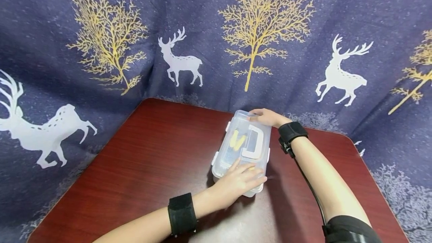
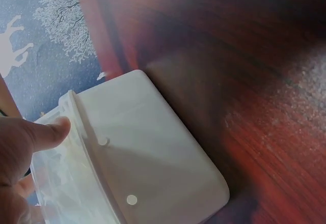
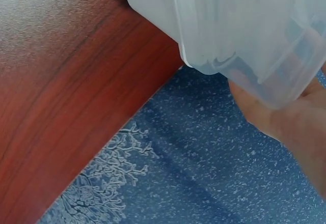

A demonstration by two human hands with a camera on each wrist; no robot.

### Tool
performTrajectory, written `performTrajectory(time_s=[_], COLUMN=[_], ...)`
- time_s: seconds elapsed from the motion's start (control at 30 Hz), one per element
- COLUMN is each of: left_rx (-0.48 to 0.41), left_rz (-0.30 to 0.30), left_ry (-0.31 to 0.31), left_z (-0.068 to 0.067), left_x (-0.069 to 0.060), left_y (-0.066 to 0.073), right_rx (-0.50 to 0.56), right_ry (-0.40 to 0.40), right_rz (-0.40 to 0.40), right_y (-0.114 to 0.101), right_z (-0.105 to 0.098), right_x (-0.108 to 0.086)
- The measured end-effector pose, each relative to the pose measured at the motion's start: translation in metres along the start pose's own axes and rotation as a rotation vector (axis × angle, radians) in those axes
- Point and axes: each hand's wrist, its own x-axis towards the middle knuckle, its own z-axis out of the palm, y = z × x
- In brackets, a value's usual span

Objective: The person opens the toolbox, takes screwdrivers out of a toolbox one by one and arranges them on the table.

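Note:
A translucent plastic storage box (image 1: 224, 166) with a white handle (image 1: 260, 143) on its lid stands on the table. Yellow pieces (image 1: 239, 143) show blurrily through the lid. My left hand (image 1: 233, 185) rests on the near end of the lid, fingers spread. In the left wrist view its thumb (image 2: 51, 134) lies against the lid's end, above the white lower body (image 2: 147, 142). At the far right corner, my right hand (image 1: 265, 117) touches the lid. The right wrist view shows that hand (image 3: 290, 119) against the lid's end, partly seen through the plastic.
White latches (image 1: 215, 158) sit along the box's sides. The reddish-brown table (image 1: 152, 153) reaches back to a dark blue curtain (image 1: 209, 6) printed with deer and trees. A black cable (image 1: 308, 185) runs along the right forearm.

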Motion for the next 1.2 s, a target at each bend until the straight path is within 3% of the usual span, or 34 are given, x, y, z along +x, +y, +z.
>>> performTrajectory(time_s=[0.4, 0.73, 0.93, 1.03, 1.1, 1.2], left_rx=[0.039, 0.017, 0.032, -0.042, -0.127, -0.235], left_rz=[-0.006, -0.063, -0.073, -0.069, -0.088, -0.165], left_ry=[0.023, -0.058, -0.064, -0.088, -0.048, 0.116], left_z=[0.002, 0.002, 0.003, -0.002, -0.007, -0.015], left_x=[-0.002, 0.004, 0.007, 0.012, 0.016, 0.024], left_y=[0.000, 0.013, 0.020, 0.016, 0.010, -0.012], right_rx=[-0.003, 0.014, 0.026, -0.011, -0.034, -0.010], right_ry=[0.069, 0.051, 0.050, 0.076, 0.103, 0.163], right_rz=[-0.017, -0.034, -0.031, -0.024, -0.015, 0.015], right_y=[-0.003, -0.002, -0.002, -0.003, -0.005, -0.002], right_z=[0.002, 0.005, 0.005, 0.003, 0.001, 0.000], right_x=[-0.005, -0.002, -0.001, -0.003, -0.006, -0.014])
